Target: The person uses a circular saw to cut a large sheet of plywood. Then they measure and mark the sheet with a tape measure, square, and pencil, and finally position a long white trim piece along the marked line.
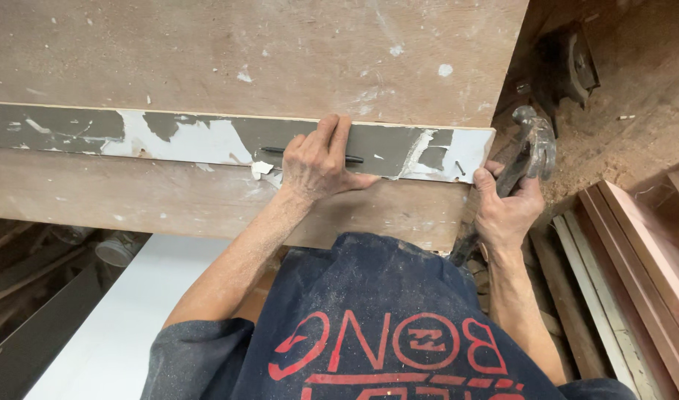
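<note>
While the left hand [321, 164] lies flat, fingers spread, on a long grey-coated wooden strip with flaking white patches [206, 137], the right hand [506, 211] is clenched round the handle of a dark steel claw hammer [528, 148], whose head hangs just past the strip's right end.

Item: the strip. It runs left to right across a broad brown plywood desk [243, 52], lying flat on it, with its right end at the desk's corner. A thin dark nail or pencil-like rod [276, 150] rests on the strip, partly under the left fingers; which of the two it is cannot be told.

Item: step in hand, as judged. The strip is being steadied in position, the hammer held ready but not raised. The next move would seem to call for firm pressure from the left hand so the strip does not slide, and fingers kept away from the striking point.

Item: containers. A pale round can or tub [117, 250] lies on its side in the clutter below the desk's left edge; its contents are not visible.

Item: surroundings. Reddish and pale timber lengths [636, 259] are stacked at the right, on a sawdust-covered floor [636, 81]. A white flat panel [125, 318] sits below the desk.
</note>
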